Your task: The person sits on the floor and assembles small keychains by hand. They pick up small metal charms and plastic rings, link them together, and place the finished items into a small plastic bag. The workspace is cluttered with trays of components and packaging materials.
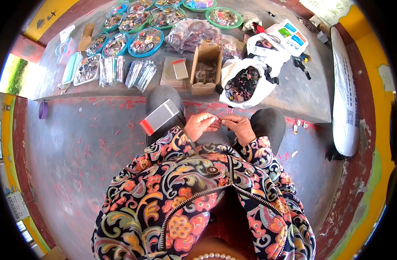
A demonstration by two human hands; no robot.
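Note:
My left hand [200, 126] and my right hand [240, 126] meet above my lap, fingertips almost touching. Both are closed in a pinch; whatever sits between the fingers is too small to make out. Across my left thigh lies a stack of clear plastic sleeves [162, 116] with a red end strip. Beyond my hands, at the ledge's front edge, an open cardboard box [206, 65] holds small clear packets. To its right a white plastic bag [230, 71] gapes, full of small dark and coloured pieces [242, 84].
The grey ledge [120, 92] holds blue and green trays of small goods [145, 42], a heap of clear bags [193, 34] and bundles of packaged sticks [140, 74]. A tall white sack [344, 95] leans at right. A purple bowl [43, 110] is at far left.

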